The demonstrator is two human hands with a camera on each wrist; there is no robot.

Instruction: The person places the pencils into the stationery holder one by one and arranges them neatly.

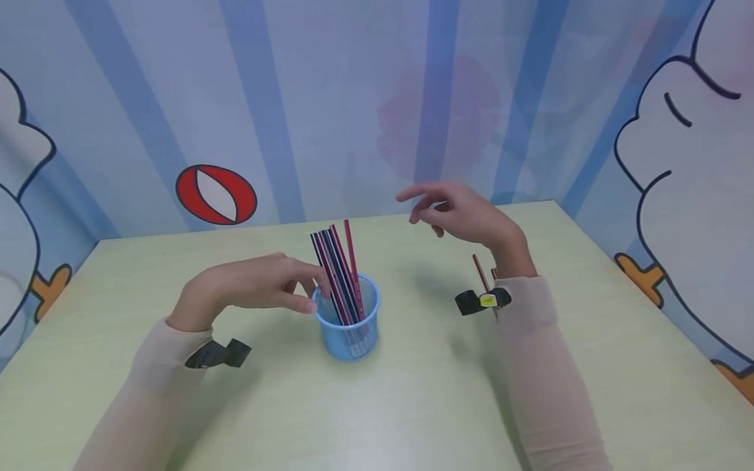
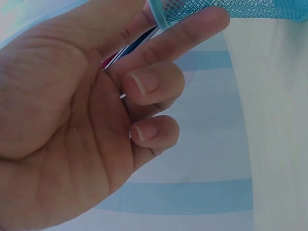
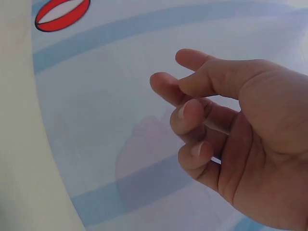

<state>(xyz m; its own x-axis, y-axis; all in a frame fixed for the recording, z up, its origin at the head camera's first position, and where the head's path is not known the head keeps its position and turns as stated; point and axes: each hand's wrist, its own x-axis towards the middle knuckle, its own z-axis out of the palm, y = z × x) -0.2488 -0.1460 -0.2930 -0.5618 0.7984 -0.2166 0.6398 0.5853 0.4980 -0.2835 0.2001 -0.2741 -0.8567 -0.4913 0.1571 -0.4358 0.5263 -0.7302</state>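
My left hand (image 1: 259, 284) is at the left side of a light-blue mesh cup (image 1: 349, 340). Its thumb and bent forefinger hold the rim, and another finger (image 2: 192, 33) lies along the mesh outside. A bundle of thin sticks or straws (image 1: 338, 268), dark blue, white-striped and red, stands in the cup, leaning left. Raised above the table to the right, my right hand (image 1: 456, 212) has loosely bent fingers (image 3: 192, 115) with nothing between them. Thumb and forefinger come close together in the right wrist view.
Behind my right wrist, reddish-brown sticks (image 1: 480, 271) stand up; the sleeve hides their lower part. The pale table (image 1: 265, 405) ends at a blue striped backdrop (image 1: 341, 98) with a red and white oval (image 1: 191, 195). Both wrists carry black straps.
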